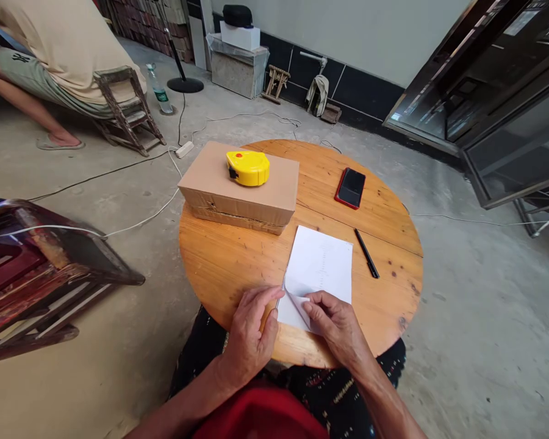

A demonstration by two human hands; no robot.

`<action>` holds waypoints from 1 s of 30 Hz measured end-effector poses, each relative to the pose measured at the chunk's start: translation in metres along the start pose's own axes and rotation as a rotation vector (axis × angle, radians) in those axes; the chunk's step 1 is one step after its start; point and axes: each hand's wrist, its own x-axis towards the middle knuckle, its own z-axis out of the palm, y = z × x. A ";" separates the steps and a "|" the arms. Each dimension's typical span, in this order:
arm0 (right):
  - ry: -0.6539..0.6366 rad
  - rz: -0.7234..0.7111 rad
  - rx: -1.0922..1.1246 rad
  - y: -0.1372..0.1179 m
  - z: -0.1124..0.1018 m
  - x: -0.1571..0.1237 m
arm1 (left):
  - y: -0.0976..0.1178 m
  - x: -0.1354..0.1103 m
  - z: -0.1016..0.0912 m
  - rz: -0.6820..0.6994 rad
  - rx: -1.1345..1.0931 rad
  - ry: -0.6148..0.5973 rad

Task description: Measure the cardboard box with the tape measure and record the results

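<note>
A notepad of white paper (322, 259) lies near the front of the round wooden table, with faint marks down its top sheet. My right hand (336, 323) pinches the lower part of that sheet between thumb and fingers, curling it up off the page below. At the pad's left edge rests my left hand (255, 323), its thumb and fingers apart and the fingertips touching the paper's side. Just right of the pad lies a black pen (366, 253). A yellow tape measure (249, 169) sits on a brown cardboard box (244, 207) at the table's back left.
A phone with a red case (350, 188) lies on the wooden table (393, 244) at the right. A wooden chair (50, 274) stands at the left. Cables cross the concrete floor. Farther back, a person (68, 55) sits on a small chair (128, 110) beside a water bottle (160, 91).
</note>
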 end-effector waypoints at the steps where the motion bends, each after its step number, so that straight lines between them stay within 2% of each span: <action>1: -0.004 0.011 0.018 -0.001 0.000 0.000 | -0.001 0.000 0.001 0.012 0.012 -0.007; 8: 0.076 0.073 0.170 -0.001 0.003 0.001 | -0.001 0.002 0.004 0.033 0.131 -0.083; 13: 0.190 0.089 0.383 0.003 0.000 -0.001 | 0.000 0.003 0.007 0.071 0.201 -0.098; 16: 0.278 0.023 0.435 -0.002 -0.019 -0.005 | 0.002 0.005 0.009 0.106 0.244 -0.103; 20: 0.446 -0.132 0.273 -0.019 -0.061 -0.011 | 0.003 0.006 0.010 0.122 0.270 -0.087; 23: 0.610 -0.189 0.161 -0.029 -0.088 -0.011 | 0.002 0.006 0.010 0.125 0.278 -0.094; 26: 0.701 -0.223 0.079 -0.030 -0.100 -0.007 | 0.000 0.005 0.010 0.126 0.292 -0.105; 30: 0.808 -0.254 0.007 -0.023 -0.102 -0.002 | 0.001 0.005 0.010 0.126 0.289 -0.106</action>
